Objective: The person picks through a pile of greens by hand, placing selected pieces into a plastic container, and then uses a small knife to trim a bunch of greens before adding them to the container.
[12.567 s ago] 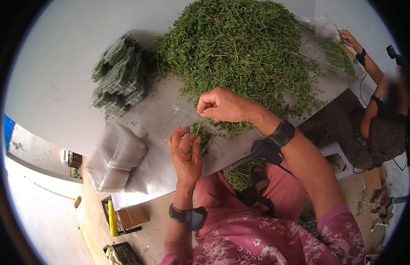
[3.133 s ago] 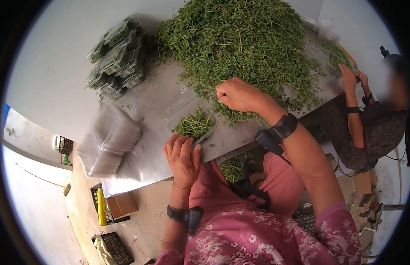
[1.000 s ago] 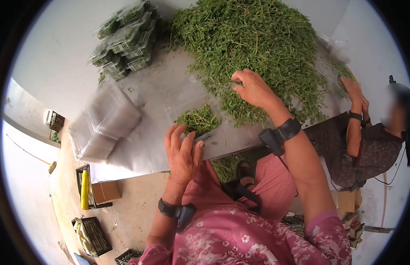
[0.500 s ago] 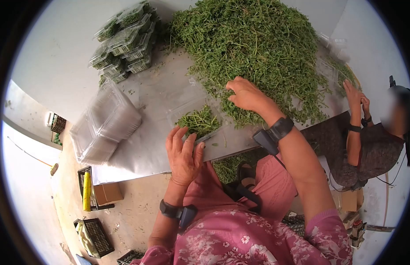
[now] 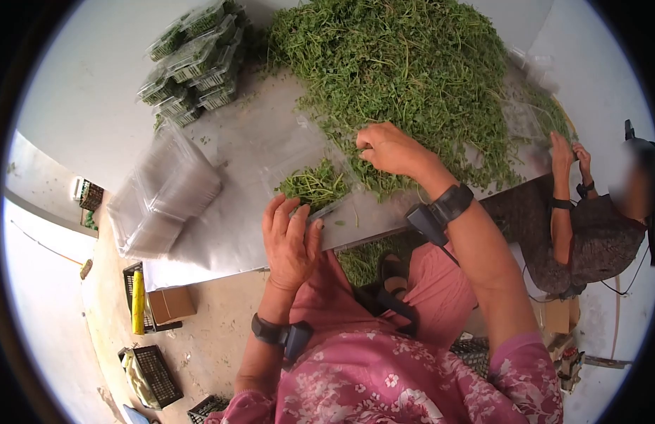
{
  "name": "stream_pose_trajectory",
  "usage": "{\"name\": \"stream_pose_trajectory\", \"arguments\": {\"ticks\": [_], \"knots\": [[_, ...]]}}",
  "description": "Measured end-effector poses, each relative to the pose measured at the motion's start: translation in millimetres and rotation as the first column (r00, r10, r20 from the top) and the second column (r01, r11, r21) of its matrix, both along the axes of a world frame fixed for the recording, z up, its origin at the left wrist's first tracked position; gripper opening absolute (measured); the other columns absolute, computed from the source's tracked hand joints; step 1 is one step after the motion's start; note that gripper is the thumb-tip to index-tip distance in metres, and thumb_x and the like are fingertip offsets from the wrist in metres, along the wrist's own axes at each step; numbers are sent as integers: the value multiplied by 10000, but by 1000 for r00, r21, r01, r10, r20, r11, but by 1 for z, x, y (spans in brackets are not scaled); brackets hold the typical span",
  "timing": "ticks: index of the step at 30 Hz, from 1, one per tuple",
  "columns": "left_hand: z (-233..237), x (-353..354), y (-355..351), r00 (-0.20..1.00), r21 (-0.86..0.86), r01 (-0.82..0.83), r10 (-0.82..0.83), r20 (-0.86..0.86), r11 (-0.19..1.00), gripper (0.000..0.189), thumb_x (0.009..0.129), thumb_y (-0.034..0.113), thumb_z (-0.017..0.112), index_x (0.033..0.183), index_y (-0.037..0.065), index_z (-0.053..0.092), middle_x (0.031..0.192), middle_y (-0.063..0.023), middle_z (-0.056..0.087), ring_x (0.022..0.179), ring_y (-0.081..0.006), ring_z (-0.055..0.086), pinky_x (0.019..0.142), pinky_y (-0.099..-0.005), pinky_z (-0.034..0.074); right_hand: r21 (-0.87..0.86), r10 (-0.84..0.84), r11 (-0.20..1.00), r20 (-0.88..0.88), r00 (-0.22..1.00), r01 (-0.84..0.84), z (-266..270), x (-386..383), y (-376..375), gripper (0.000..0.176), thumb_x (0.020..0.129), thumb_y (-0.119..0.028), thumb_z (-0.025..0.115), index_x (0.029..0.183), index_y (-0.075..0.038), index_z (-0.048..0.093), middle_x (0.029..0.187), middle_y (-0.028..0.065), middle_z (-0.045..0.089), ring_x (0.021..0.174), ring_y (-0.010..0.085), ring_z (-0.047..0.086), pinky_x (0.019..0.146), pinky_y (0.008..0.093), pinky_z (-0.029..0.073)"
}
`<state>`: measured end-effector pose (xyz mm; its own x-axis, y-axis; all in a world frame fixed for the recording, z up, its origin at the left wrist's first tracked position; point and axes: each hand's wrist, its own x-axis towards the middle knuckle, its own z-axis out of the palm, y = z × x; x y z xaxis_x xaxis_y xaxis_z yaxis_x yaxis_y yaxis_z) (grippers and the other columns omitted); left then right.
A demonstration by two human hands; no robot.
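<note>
Against a pale wall (image 5: 80, 92), a metal-topped table (image 5: 232, 152) carries a broad heap of leafy green stems (image 5: 405, 71) beside an open, clear plastic container (image 5: 335, 206) holding a small bunch of greens (image 5: 313, 185). The person's left hand (image 5: 290, 244) is at the container's near side, its fingers spread apart; whether the fingertips press on the rim cannot be told. The right hand (image 5: 392, 150) is at the heap's near edge, fingers curled, thumb and forefinger close together; whether a stem lies between them is hidden. The greens look light, soft and springy, their thin stems apt to tangle and their leaves easily bruised, so a loose pinch around several stems would suit them better than a squeeze. The container appears thin-walled, smooth and light, likely to flex or slide if pushed, and is best steadied by its rim. At the table's left, nested clear containers (image 5: 165, 194) sit near a stack of closed packs of greens (image 5: 197, 63). On the right, a co-worker's hands (image 5: 562, 150) reach to more greens (image 5: 546, 106) at the table's far end.
</note>
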<state>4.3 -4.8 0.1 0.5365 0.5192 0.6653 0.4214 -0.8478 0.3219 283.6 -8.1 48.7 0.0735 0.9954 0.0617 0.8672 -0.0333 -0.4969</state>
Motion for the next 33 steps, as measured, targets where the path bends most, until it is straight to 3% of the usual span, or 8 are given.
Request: {"name": "stream_pose_trajectory", "arguments": {"ticks": [6,30,33], "knots": [[1,0,0,1000,1,2,-2,-25,1000,324,825,100,736,1118,-10,650,1172,-173,603,1185,-421,523,996,-498,450,-1,20,1000,13,1000,-20,-9,6,-4,144,861,-74,706,937,33,647,899,207,655,882,404,642,783,476,507],[0,0,1,1000,3,-4,4,-26,1000,318,816,90,737,1109,2,651,1168,-162,619,1188,-417,532,997,-496,454,-63,50,997,-1,999,-50,0,-9,-5,131,865,-69,683,937,32,640,913,206,650,945,390,626,822,469,496],[-1,0,1,1000,4,-3,3,-24,1000,320,811,85,736,1109,2,650,1167,-162,619,1187,-417,532,997,-496,454,24,82,996,32,996,-83,-8,-6,-4,125,861,-68,680,924,32,638,897,205,650,925,392,627,803,467,494]]}}
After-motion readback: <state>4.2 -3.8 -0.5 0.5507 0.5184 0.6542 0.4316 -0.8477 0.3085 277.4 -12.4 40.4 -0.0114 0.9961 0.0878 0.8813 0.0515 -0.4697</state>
